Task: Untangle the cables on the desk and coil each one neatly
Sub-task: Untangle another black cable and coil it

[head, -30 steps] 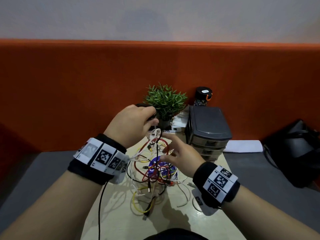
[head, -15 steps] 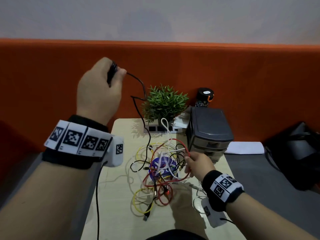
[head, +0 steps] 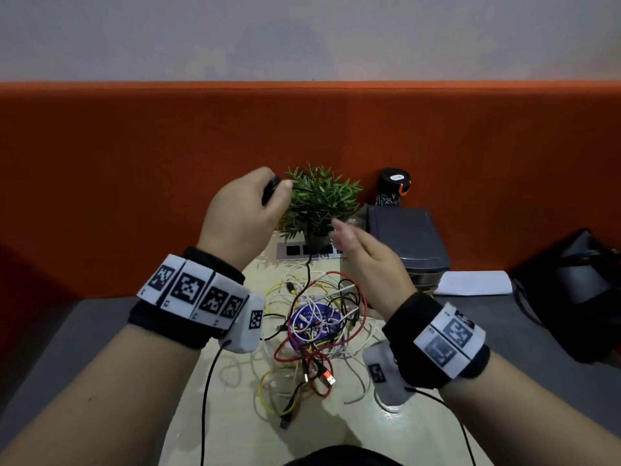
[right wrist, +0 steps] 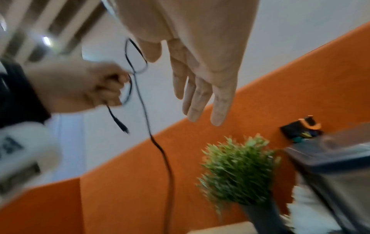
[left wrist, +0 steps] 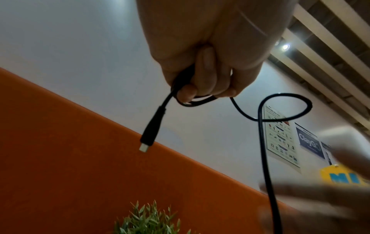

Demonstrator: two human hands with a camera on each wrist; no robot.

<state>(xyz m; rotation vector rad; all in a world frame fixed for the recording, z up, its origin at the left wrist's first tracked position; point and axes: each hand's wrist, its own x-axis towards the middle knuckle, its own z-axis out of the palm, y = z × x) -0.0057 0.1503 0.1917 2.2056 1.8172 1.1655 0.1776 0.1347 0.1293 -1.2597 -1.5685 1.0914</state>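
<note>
While the left hand (head: pixel 242 213) is fisted around a small loop of the black cable (left wrist: pixel 264 158), its plug dangling free, the cable drops past the plant (head: pixel 319 200) into the tangle of cables (head: pixel 316 334) on the desk (head: pixel 235 432). Right hand (head: pixel 369 264) hovers alongside, fingers straight, holding nothing.

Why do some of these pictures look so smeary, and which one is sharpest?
The right wrist view is smeared by motion: the plant and left hand blur. In the left wrist view the black cable is crisp, but the right hand is a blurred smudge. The head view is sharpest, with the right hand's fingertips slightly soft.
</note>
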